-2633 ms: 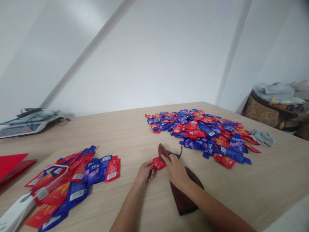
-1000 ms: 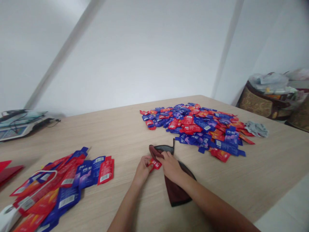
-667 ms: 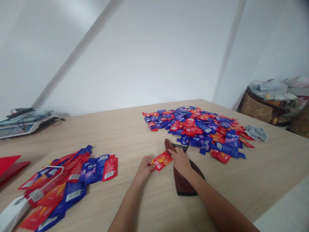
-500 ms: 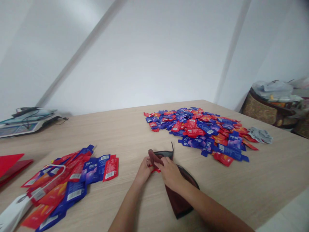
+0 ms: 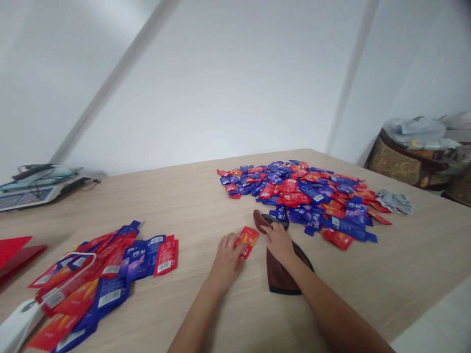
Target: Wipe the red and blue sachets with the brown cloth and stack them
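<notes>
My left hand [image 5: 226, 260] rests on a red-orange packet [image 5: 248, 239] lying on the table, fingers spread over its left edge. My right hand [image 5: 278, 241] grips a dark brown fabric item [image 5: 281, 277] with black edging near its narrow upper end; part of it is hidden under the hand and forearm. Just behind it spreads a large pile of red and blue packets [image 5: 294, 189]. To the left lies a smaller group of red and blue packets [image 5: 110, 274].
A white scale [image 5: 40, 193] with papers and a cable is at the back left. Red folded sheets [image 5: 14, 255] lie at the left edge. A grey cloth [image 5: 395, 201] sits right of the pile. A patterned chair [image 5: 393, 159] bearing plastic bags stands beyond the table [image 5: 165, 191].
The red packet, mostly hidden before between my hands and the brown item, now lies flat under my left hand. My right hand has moved right and away with the brown item.
</notes>
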Demonstrator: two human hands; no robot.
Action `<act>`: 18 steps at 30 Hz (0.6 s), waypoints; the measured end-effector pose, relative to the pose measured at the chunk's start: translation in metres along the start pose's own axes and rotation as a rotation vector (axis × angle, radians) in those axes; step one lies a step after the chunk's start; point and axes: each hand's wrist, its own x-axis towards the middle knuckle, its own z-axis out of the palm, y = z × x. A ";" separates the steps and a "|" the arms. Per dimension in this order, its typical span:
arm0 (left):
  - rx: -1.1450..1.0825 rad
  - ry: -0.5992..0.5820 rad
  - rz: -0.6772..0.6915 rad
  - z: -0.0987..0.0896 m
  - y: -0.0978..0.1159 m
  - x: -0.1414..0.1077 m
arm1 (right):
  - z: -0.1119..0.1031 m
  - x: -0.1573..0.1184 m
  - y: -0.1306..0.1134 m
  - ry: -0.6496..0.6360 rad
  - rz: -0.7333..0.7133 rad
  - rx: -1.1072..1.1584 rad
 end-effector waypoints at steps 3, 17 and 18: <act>-0.001 -0.190 0.086 0.012 -0.002 0.002 | 0.001 -0.001 0.000 0.007 -0.005 0.017; 0.560 -0.088 -0.638 -0.043 -0.144 -0.061 | -0.002 0.001 0.002 0.018 -0.037 0.045; 0.581 -0.088 -0.662 -0.047 -0.150 -0.070 | -0.002 0.001 0.002 0.020 -0.038 0.052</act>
